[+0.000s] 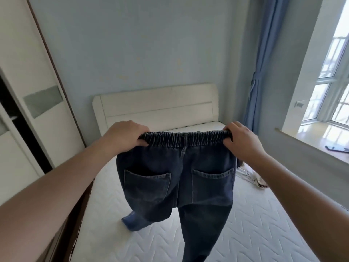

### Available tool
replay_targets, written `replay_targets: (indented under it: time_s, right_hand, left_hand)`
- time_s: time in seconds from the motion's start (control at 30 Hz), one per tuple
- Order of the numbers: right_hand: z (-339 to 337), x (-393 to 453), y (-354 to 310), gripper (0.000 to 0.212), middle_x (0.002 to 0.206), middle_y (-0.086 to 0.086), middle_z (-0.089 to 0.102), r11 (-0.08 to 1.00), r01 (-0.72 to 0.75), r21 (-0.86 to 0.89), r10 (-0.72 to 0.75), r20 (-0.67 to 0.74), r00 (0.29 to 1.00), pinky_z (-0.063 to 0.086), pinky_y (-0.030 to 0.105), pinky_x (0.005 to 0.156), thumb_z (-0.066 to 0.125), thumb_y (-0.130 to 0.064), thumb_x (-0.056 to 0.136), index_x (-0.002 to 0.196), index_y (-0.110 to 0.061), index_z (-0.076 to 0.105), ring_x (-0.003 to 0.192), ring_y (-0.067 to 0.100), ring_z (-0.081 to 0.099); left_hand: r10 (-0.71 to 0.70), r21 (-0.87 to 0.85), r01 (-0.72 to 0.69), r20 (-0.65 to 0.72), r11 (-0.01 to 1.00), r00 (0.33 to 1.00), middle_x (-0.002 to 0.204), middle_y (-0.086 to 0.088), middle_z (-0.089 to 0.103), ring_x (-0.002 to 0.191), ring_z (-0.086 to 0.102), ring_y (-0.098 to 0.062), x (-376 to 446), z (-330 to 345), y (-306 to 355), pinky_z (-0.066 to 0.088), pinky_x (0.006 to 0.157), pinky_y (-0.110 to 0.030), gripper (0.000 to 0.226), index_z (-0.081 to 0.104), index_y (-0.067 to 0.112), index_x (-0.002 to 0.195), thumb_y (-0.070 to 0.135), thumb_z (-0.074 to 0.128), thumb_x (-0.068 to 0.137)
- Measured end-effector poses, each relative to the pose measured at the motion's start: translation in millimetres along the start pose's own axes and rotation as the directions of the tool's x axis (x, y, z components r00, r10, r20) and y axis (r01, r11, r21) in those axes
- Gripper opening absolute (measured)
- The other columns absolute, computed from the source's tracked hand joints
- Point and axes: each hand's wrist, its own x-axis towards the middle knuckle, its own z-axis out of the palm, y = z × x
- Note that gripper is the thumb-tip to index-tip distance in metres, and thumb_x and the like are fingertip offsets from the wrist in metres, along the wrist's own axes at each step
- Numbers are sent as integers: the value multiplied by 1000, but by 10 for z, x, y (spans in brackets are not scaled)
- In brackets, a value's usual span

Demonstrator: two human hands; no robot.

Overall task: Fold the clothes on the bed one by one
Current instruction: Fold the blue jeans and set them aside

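Observation:
Dark blue jeans [179, 182] with an elastic waistband hang in the air above the bed, back pockets facing me. My left hand [125, 134] grips the left end of the waistband. My right hand [242, 140] grips the right end, so the band is stretched flat between them. The left leg bends and its hem touches the white quilted mattress [255, 224]; the right leg hangs down out of the bottom of the frame.
A light patterned garment [253, 177] lies crumpled at the mattress's right edge, partly behind my right arm. A cream headboard [156, 106] stands at the far end. A white wardrobe [28, 103] lines the left side; a windowsill [311, 146] and blue curtain [262, 63] are right.

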Motion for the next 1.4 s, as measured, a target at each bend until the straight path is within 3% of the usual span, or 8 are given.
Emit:
replay_targets:
  time_s: [0.17,0.37,0.53,0.73,1.0,1.17,1.27,1.4]
  right_hand:
    - [-343,531,296,26,111,-1,56,998,69,1,-69,-63,996,33,32,71,55,-21,86,112,-19,55,99,24,54]
    - [-876,1230,574,25,112,1,57,990,133,39,-124,-164,979,34,34,72,56,-21,86,110,-21,55,95,27,55]
    - [-1246,1562,709,23,108,-2,57,976,189,110,-154,-268,951,36,33,70,57,-21,85,108,-23,56,83,20,48]
    - [-1219,1468,825,25,107,-3,58,947,262,186,-212,-253,944,42,35,73,58,-16,85,108,-24,60,86,16,49]
    - [-1123,1277,787,19,99,-6,58,959,233,163,-190,-245,951,37,30,69,62,-18,83,102,-23,60,82,17,51]
    - [-970,994,853,17,72,-15,53,971,237,20,-236,-40,971,32,28,63,64,-29,78,93,-28,56,69,15,52]
    - [-739,815,881,21,73,-15,52,963,265,-53,-255,143,956,32,27,61,62,-31,80,98,-29,52,67,8,49]
    - [-304,473,963,32,94,-11,59,969,244,-42,-216,334,917,37,33,76,62,-32,82,110,-31,48,81,14,51]
  left_hand:
    - [6,133,0,-43,991,999,80,9,56,79,57,-18,431,-582,122,46,64,-31,32,62,30,104,56,62,86]
    - [9,220,31,-177,975,984,91,5,62,78,52,-16,926,-1405,246,41,65,-29,42,59,32,121,56,61,86]
    - [-16,119,46,-240,992,971,109,4,67,89,55,-15,1052,-1870,294,40,74,-28,50,58,31,128,55,64,85]
    - [-109,-32,105,-172,994,979,120,5,66,103,58,-14,900,-1686,462,45,85,-29,51,61,32,128,51,70,82]
    - [-89,-100,66,-252,993,964,107,7,70,84,57,-7,596,-1384,643,40,73,-24,42,64,32,124,46,69,84]
    - [-98,-164,45,-329,985,939,64,26,51,58,46,7,329,-1088,894,33,56,-18,24,70,37,110,39,69,86]
    - [-108,-187,59,-264,981,958,74,19,63,64,53,0,215,-863,1048,43,64,-25,22,69,40,110,40,66,88]
    - [-130,-201,86,-218,976,967,93,10,73,86,65,-15,3,-469,1236,52,77,-33,22,69,40,111,36,63,90]
